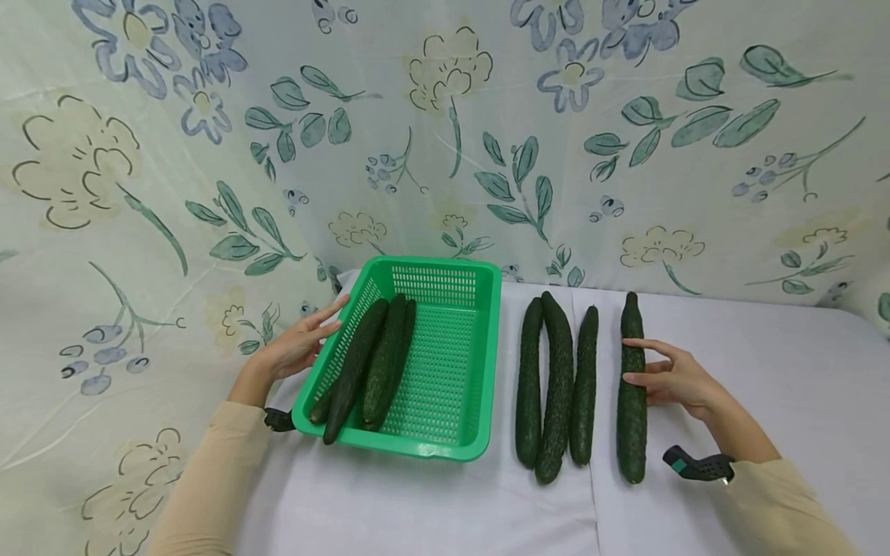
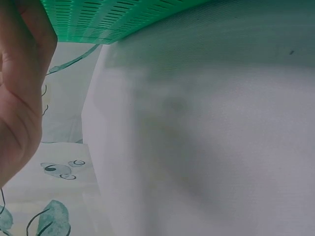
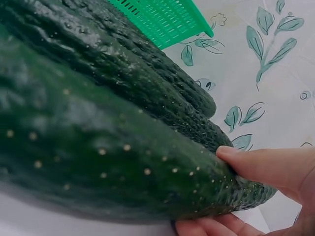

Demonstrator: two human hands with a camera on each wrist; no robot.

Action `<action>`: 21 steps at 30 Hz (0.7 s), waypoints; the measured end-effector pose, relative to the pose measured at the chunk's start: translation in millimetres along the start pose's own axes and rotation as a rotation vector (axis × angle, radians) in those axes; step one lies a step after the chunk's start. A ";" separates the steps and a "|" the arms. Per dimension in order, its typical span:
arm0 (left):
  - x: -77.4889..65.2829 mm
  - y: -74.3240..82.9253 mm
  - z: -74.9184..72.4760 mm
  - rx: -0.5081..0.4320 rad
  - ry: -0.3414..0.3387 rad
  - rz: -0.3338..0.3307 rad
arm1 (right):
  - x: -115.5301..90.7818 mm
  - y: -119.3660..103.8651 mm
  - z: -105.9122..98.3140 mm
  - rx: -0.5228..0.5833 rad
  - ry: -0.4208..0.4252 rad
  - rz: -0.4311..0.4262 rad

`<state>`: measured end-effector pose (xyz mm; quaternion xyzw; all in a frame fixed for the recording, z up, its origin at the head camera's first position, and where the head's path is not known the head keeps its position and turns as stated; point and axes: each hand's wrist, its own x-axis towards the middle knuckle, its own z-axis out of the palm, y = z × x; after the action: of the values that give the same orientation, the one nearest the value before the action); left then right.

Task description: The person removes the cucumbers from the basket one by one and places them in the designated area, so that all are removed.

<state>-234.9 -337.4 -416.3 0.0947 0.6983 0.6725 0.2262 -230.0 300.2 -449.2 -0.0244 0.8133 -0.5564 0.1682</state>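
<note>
Head view: a floral cloth [image 1: 452, 116] rises behind a white tabletop [image 1: 772, 363], and on its left half stands the green basket [image 1: 494, 363], long side running away from the person, with several cucumbers bunched [image 1: 385, 371] along its left wall and its right part bare. Just beyond the basket's right side lie three loose cucumbers [image 1: 558, 386] in a row. Right of those, set apart by a gap, is the single cucumber [image 1: 632, 425], its long axis pointing away from the person, nearly parallel to the row; whether any of its weight is off the tabletop, I cannot tell. The right hand [image 1: 680, 378] is the nearer one, pinching it from the right, somewhat toward the thinner far end, thumb and fingers on opposite sides. The left hand [image 1: 302, 344] lies fairly straight-fingered against the basket's outer left side. A leftward path from cucumber to basket, as I judge it, would have to cross the row of three between them.
</note>
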 end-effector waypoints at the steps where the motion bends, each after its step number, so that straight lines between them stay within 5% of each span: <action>1: -0.1 0.0 0.0 0.000 0.000 0.000 | 0.7 0.2 0.9 -0.012 0.005 0.000; 21: -0.1 0.0 0.9 0.072 0.045 -0.005 | -0.6 -11.4 16.0 -0.118 0.020 -0.013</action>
<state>-234.4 -336.7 -416.3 0.0859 0.7272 0.6483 0.2087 -226.3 281.7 -443.9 -0.0343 0.8462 -0.5087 0.1548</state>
